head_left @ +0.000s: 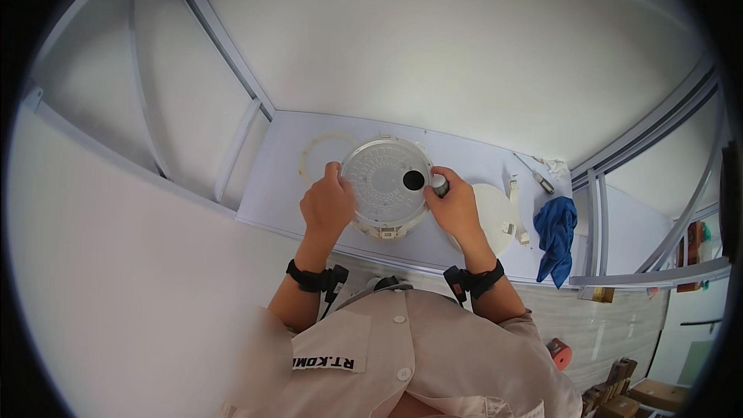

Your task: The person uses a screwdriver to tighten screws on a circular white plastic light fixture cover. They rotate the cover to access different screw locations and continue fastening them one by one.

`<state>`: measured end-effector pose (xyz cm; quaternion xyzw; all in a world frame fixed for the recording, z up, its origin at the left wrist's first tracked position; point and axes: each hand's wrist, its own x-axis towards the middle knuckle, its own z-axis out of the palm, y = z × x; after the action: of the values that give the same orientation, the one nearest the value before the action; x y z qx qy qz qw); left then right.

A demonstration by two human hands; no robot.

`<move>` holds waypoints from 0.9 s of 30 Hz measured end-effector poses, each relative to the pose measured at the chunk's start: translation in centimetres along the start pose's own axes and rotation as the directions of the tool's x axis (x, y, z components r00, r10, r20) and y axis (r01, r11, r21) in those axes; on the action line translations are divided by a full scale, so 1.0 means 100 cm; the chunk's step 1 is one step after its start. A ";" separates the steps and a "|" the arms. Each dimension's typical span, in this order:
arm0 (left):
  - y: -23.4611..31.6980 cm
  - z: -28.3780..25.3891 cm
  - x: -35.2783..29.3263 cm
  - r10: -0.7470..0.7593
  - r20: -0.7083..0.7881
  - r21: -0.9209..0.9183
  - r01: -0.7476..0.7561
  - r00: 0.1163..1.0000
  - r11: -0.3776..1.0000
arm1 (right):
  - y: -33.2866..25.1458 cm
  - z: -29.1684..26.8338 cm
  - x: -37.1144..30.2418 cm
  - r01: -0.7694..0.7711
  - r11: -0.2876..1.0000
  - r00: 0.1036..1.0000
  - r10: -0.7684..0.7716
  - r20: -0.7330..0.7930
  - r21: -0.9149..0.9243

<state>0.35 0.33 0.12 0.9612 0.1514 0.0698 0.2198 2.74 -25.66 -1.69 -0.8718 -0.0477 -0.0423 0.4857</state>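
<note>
A round white housing [389, 231] lies on the pale worktop in front of me, with a clear, patterned disc [378, 186] across its top. On the right part of the disc is a black round spot [413, 179]. My left hand [328, 203] is closed at the disc's left rim, thumb toward the top. My right hand [455, 206] is at the opposite rim, with a small grey cylinder [439, 185] between its thumb and forefinger. What the other fingers touch is hidden. A round white cover [495, 220] lies partly behind the right hand and wrist.
A thin cream ring [303, 159] lies left of the housing. Toward the right are small white brackets [513, 187], a screwdriver [544, 182] and a crumpled blue cloth [556, 236] at the worktop edge [267, 227]. Metal frame bars [592, 220] stand at both sides; a wall rises behind.
</note>
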 end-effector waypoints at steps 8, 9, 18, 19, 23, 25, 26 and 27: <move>-0.004 0.003 0.002 0.001 -0.001 -0.062 -0.001 1.000 0.998 | -0.001 -0.001 0.004 0.019 0.997 1.000 -0.021 -0.023 -0.078; -0.005 0.004 0.002 -0.001 -0.004 -0.069 0.001 1.000 0.998 | -0.002 -0.001 0.005 0.017 0.996 1.000 -0.019 -0.022 -0.083; -0.003 -0.001 0.000 0.003 0.008 -0.075 -0.003 1.000 0.997 | -0.004 -0.003 0.009 0.030 0.990 0.999 -0.031 -0.009 -0.137; -0.003 -0.001 0.000 0.008 0.004 -0.074 -0.008 1.000 0.997 | -0.003 -0.002 0.010 0.042 0.988 0.999 -0.046 -0.018 -0.148; -0.009 0.012 0.000 0.029 -0.069 -0.087 -0.034 0.997 0.996 | -0.002 0.000 0.010 0.043 0.985 0.999 -0.047 -0.019 -0.164; -0.014 0.019 -0.001 0.038 -0.115 -0.112 -0.051 0.993 0.992 | -0.001 0.000 0.010 0.058 0.982 0.998 -0.063 -0.024 -0.179; -0.015 0.021 -0.001 0.044 -0.130 -0.130 -0.061 0.991 0.990 | 0.002 0.001 0.010 0.085 0.977 0.995 -0.093 -0.036 -0.197; -0.016 0.022 -0.002 0.048 -0.144 -0.149 -0.070 0.988 0.986 | 0.003 0.002 0.009 0.111 0.970 0.991 -0.124 -0.047 -0.216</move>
<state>0.25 0.73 -2.54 0.9382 0.1320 0.1550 0.2797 3.67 -25.59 -1.94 -0.9127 -0.0799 -0.1020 0.3874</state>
